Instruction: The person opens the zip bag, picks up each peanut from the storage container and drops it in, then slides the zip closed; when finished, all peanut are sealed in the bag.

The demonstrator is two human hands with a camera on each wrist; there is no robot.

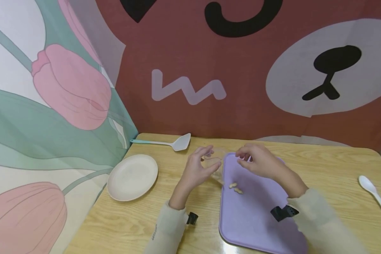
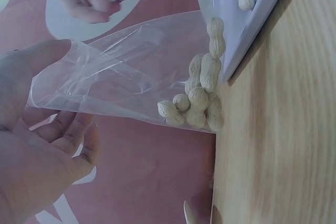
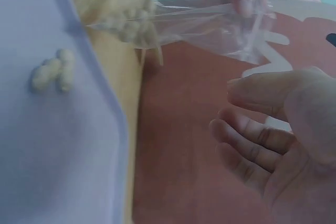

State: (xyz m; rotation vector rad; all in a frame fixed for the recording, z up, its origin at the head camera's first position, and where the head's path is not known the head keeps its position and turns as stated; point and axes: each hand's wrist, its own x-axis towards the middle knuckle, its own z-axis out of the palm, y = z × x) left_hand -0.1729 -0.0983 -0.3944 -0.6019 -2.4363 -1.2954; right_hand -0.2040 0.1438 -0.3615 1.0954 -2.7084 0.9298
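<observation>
My left hand [image 1: 197,169] holds a clear plastic bag [image 2: 131,72] near its mouth, thumb on one side and fingers on the other. Several unshelled peanuts [image 2: 198,98] lie in the bottom of the bag, which stands upright on the table against the left edge of a purple tray [image 1: 254,218]. Two loose peanuts [image 1: 236,188] sit on that tray near its left edge. Over the tray's far end, my right hand [image 1: 257,160] hovers with loosely bent fingers and nothing in them, apart from the bag.
A cream plate [image 1: 132,178] lies on the wooden table to the left. Behind it is a white spatula [image 1: 180,143] with a blue-green handle. At the far right rests a white spoon [image 1: 373,189]. Printed cloth [image 1: 190,120] hangs along the table's back and left sides.
</observation>
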